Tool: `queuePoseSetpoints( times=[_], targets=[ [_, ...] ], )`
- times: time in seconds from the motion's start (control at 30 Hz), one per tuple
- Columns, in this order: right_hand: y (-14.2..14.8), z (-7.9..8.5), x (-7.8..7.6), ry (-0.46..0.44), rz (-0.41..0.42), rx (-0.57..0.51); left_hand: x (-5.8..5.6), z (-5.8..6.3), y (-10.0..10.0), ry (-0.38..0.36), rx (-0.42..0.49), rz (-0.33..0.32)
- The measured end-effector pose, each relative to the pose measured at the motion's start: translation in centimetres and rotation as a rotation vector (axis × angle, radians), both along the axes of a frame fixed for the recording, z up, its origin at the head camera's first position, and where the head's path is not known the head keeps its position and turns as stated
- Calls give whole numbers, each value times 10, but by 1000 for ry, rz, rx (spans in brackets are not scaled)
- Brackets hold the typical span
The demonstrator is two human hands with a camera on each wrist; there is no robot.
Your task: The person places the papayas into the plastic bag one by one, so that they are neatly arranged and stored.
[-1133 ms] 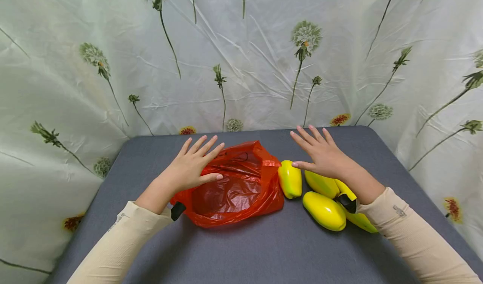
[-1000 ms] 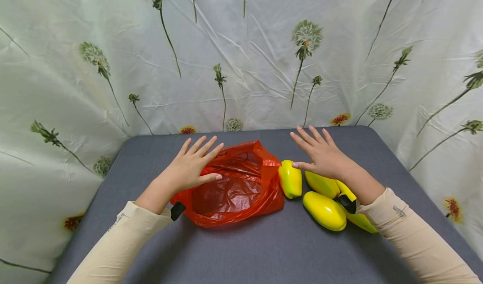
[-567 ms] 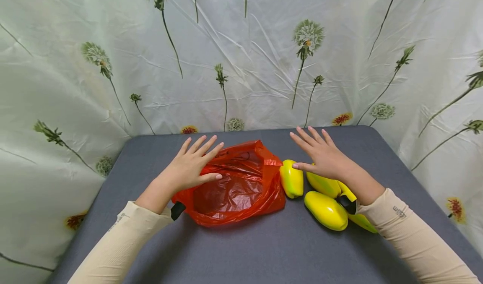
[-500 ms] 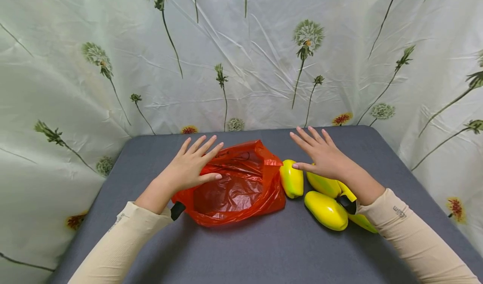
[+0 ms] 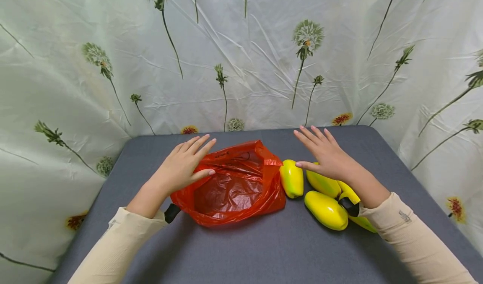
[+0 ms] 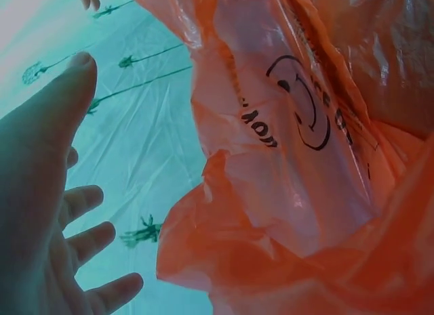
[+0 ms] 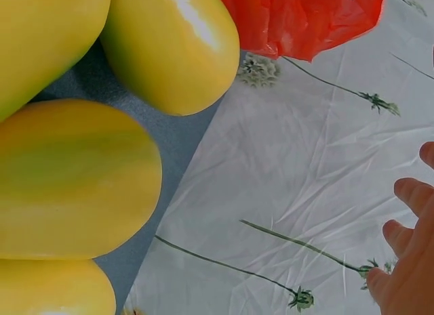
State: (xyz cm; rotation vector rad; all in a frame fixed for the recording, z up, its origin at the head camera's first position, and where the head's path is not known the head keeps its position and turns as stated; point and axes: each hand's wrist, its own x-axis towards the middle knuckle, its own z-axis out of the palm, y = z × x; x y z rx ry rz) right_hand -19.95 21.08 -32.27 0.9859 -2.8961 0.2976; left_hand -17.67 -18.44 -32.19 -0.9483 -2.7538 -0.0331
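A red plastic bag (image 5: 274, 191) lies on the grey table with its wide mouth facing me. My left hand (image 5: 177, 168) hovers over the bag's left edge, fingers spread and holding nothing. In the left wrist view, black print and a smiling face show on the bag (image 6: 254, 206), apart from the fingers. Several smooth yellow mango-like fruits lie to the right: one fruit (image 5: 292, 179) right beside the bag, another fruit (image 5: 326, 210) nearer me. Above them my right hand (image 5: 329, 156) is held with fingers extended, its wrist partly hiding the fruit (image 5: 364, 224) at the far right.
The grey table (image 5: 241, 250) has rounded far corners. A pale curtain (image 5: 256, 66) printed with dandelions hangs behind it and on both sides. Black wrist-worn devices (image 5: 172, 212) sit under both wrists.
My left hand has shifted a little left and towards me, and my right hand slightly to the right. The bag and fruits keep their places.
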Motion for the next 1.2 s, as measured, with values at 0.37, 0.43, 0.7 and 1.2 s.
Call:
queuePoseSetpoints(
  times=[0.37, 0.43, 0.7, 1.2],
  targets=[
    [12, -3, 13, 3, -27, -95, 16, 4, -16, -42, 211, 73],
    [15, -4, 15, 4, -22, -115, 17, 3, -20, -52, 241, 89],
    [29, -13, 29, -34, -46, -236, 25, -9, -31, -108, 336, 173],
    [46, -34, 73, -126, -191, -367, 32, -33, -39, -180, 489, 272]
  ],
)
